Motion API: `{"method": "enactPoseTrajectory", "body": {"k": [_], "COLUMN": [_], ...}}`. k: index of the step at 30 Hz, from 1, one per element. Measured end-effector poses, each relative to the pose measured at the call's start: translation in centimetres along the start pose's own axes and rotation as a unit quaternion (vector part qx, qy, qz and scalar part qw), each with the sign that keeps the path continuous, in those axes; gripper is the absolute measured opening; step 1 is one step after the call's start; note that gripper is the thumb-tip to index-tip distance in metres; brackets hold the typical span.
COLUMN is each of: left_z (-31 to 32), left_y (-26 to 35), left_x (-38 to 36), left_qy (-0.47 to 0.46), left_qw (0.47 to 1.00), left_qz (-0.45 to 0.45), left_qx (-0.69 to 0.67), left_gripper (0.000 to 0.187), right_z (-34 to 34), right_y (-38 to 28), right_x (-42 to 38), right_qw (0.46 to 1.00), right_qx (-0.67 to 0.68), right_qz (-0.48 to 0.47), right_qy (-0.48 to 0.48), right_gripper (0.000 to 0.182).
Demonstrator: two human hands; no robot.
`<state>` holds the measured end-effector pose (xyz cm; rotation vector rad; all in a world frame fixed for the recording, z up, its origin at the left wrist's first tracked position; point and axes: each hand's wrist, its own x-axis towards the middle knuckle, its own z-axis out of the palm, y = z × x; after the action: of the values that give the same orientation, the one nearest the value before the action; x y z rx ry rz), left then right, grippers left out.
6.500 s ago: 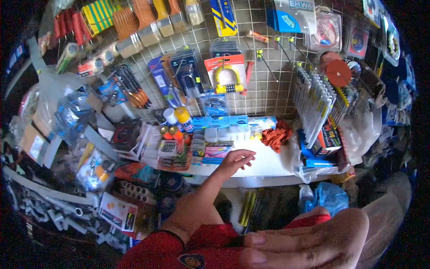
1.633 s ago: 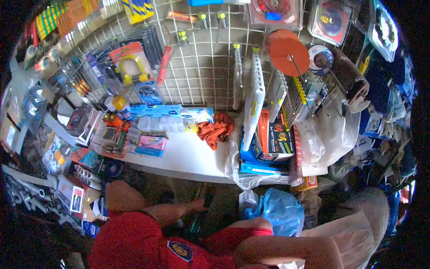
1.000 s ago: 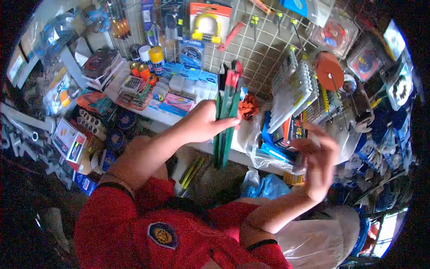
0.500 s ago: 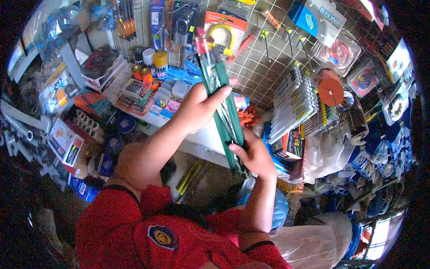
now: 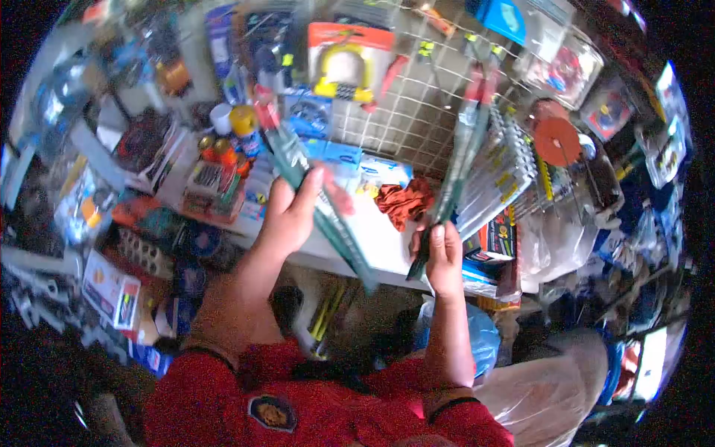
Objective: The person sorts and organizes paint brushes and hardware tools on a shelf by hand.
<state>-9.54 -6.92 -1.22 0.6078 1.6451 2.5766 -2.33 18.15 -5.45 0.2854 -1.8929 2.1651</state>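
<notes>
My left hand [image 5: 292, 216] is closed around a long, slim green packet [image 5: 344, 246] with a red top end. That packet slants from upper left down to lower right, over the white counter. In my right hand [image 5: 445, 261] is a similar green packet [image 5: 457, 167], gripped near its lower end, its red-tipped top leaning to the right. Two red tips show there, so it may be more than one packet; blur hides this. The contents of the packets cannot be made out. A crumpled orange-red cloth [image 5: 404, 203] lies between my hands on the white counter [image 5: 350, 220].
A wire grid [image 5: 417, 97] behind carries a packaged yellow clamp [image 5: 346, 67] and other goods. Spray cans [image 5: 243, 119] and small boxes stand on the left of the counter. White ringed strips [image 5: 499, 175] and an orange disc [image 5: 557, 141] are at right.
The green packets were together across both hands; now they are apart, with my left hand moved left and my right hand slightly right. The view has shifted a little.
</notes>
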Motion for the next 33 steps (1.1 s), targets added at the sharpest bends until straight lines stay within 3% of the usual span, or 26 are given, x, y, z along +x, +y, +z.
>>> {"method": "enactPoseTrajectory", "body": {"k": [2,9,11,17,20,33], "left_z": [-0.1,0.4,0.7,0.7,1.0,0.8], "left_y": [-1.9,-2.7,-2.5,-2.7,-2.7,-3.0], "left_x": [-0.1,-0.5,-0.5,-0.5,-0.7,-0.8], "left_qy": [0.002,-0.048,-0.014,-0.03,-0.015,-0.029], "left_qw": [0.998,0.994,0.998,0.999,0.999,0.999], "left_qz": [0.055,0.091,0.056,0.036,0.033,0.017], "left_qx": [0.016,0.045,-0.007,-0.023,-0.012,-0.015], "left_gripper": [0.015,0.016,0.02,0.024,0.024,0.024], "right_z": [-1.3,-1.7,-1.5,-1.5,-1.1,-0.4], "right_y": [0.8,1.3,1.2,3.7,3.5,3.4], "right_x": [0.3,0.9,0.9,0.2,0.1,0.2], "right_qw": [0.996,0.968,0.972,0.976,0.983,0.981], "right_qx": [-0.01,0.099,0.083,0.076,-0.005,0.055], "right_qz": [-0.047,-0.059,-0.04,-0.055,-0.054,-0.029], "right_qy": [0.072,0.224,0.217,0.197,0.173,0.182], "right_gripper": [0.034,0.032,0.031,0.031,0.029,0.029]}}
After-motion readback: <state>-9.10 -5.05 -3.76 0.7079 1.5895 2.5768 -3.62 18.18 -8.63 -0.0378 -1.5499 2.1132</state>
